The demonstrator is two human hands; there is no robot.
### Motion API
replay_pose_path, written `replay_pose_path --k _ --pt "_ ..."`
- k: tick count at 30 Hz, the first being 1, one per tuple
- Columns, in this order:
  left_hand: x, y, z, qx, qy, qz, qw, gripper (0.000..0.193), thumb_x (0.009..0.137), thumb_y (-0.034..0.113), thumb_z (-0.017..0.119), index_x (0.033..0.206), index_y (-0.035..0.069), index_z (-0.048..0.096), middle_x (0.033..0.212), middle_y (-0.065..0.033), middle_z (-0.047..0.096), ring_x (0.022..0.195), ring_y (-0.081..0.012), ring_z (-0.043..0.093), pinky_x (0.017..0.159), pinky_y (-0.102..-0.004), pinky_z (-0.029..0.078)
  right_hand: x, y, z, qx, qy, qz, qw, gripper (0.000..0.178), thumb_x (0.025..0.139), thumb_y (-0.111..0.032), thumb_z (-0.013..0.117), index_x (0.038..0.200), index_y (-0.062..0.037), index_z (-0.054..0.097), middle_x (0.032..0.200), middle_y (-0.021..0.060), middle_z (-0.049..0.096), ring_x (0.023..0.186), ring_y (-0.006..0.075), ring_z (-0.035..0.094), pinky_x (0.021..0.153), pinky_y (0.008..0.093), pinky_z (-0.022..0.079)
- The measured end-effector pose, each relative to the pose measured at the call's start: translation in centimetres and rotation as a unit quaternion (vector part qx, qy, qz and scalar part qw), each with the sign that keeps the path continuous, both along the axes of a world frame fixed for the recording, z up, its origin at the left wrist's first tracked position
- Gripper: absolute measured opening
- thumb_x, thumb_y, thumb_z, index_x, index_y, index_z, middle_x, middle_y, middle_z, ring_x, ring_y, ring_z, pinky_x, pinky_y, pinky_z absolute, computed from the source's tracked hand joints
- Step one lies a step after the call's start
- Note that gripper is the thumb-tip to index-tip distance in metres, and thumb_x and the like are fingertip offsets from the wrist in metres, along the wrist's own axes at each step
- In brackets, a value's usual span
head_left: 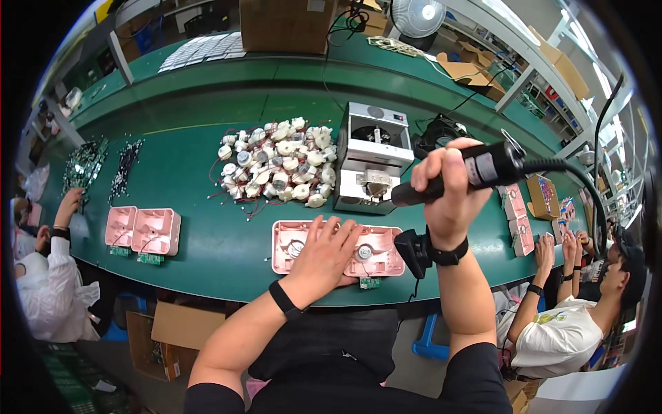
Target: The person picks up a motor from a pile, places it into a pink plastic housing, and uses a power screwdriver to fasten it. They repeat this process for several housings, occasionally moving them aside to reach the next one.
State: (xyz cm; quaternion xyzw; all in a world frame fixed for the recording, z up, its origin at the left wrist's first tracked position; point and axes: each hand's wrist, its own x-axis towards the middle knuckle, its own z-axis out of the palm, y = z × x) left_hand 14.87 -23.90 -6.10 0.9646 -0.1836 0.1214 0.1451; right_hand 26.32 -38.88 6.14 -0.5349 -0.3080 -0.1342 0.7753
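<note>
My right hand (455, 179) is closed around a black electric screwdriver (493, 165), raised above the bench. Its cord runs off to the right, and its front end points left, close to a silver screw feeder (376, 155). My left hand (324, 252) lies across the middle of a pair of pink plastic housings (389, 238), fingers stretched toward the far edge. Inside the housings sit round white motors (364, 252), one on each side of the hand. A small green circuit board (370, 282) sticks out at the near edge. The hand hides the middle of the housings.
Behind the housings lies a heap of white motors (279, 162) with red wires. More pink housings (155, 231) stand at left, near piles of small parts (86, 165). Co-workers sit on both sides; pink housings (520, 234) also lie before the person (558, 324) at right.
</note>
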Motion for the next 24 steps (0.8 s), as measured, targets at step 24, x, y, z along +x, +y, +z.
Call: replay_pose_path --k 24 --pt "-2.6 6.8 -1.4 -0.340 0.051 0.153 0.927 0.060 0.081 0.016 0.075 0.135 0.003 0.052 0.135 -0.0165 0.055 0.127 -0.0344 0.051 0.106 -0.0408 0.042 -5.8 1.8 -3.1 -0.009 0.086 0.146 0.985 0.029 0.094 -0.017 0.061 0.112 -0.0067 0.042 0.073 0.0085 0.052 0.056 0.0173 0.052 0.056 0.0341 0.048"
